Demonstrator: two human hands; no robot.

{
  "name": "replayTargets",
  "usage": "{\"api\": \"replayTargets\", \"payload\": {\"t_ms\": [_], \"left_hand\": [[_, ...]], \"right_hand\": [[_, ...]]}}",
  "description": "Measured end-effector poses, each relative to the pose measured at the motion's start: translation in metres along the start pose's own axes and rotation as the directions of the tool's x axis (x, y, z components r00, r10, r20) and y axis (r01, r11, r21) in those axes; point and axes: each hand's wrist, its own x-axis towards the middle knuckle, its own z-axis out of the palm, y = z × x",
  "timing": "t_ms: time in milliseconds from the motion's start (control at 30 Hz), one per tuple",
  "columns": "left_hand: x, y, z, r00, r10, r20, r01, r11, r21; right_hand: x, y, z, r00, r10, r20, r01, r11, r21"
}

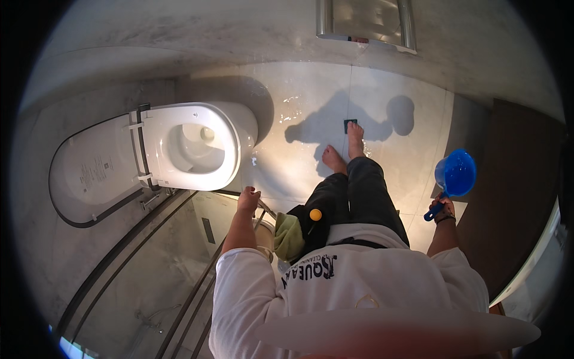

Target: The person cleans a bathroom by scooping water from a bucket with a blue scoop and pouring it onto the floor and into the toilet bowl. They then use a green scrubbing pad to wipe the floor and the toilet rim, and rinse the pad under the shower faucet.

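Note:
My right hand grips the handle of a blue plastic dipper, held out to the right with its bowl away from me. My left hand is low on the left, between the toilet's front and the dark-framed glass; its fingers are partly curled, and I cannot tell whether they hold anything. Close by, the white toilet has its lid raised and its seat down. A pale green cloth hangs at my waist, beside a yellow round-topped item over a dark pouch.
My bare feet stand on wet, pale floor tiles, one touching a dark square floor drain. Dark-framed glass spans the lower left. A shiny metal fixture is on the far wall. A dark brown panel rises at right.

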Motion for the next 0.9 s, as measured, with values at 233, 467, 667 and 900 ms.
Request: {"api": "replayTargets", "payload": {"t_ms": [233,467,667,900], "left_hand": [[-0.003,-0.019,0.026,0.997,-0.054,0.06,0.051,0.997,0.063],[-0.014,-0.038,0.093,0.981,-0.1,0.166,0.117,0.989,-0.096],[-0.016,-0.003,0.102,0.96,0.128,-0.249,-0.164,0.978,-0.127],[0.058,0.018,-0.007,0.566,0.348,-0.747,-0.406,0.907,0.114]], "right_hand": [[0.011,0.001,0.013,0.988,0.086,-0.127,-0.101,0.989,-0.11],[0.082,-0.013,-0.002,0.96,0.204,-0.193,-0.277,0.799,-0.533],[0.177,0.012,0.054,0.913,0.236,-0.332,-0.399,0.353,-0.846],[0.244,0.138,0.215,0.904,0.322,-0.279,-0.342,0.157,-0.926]]}}
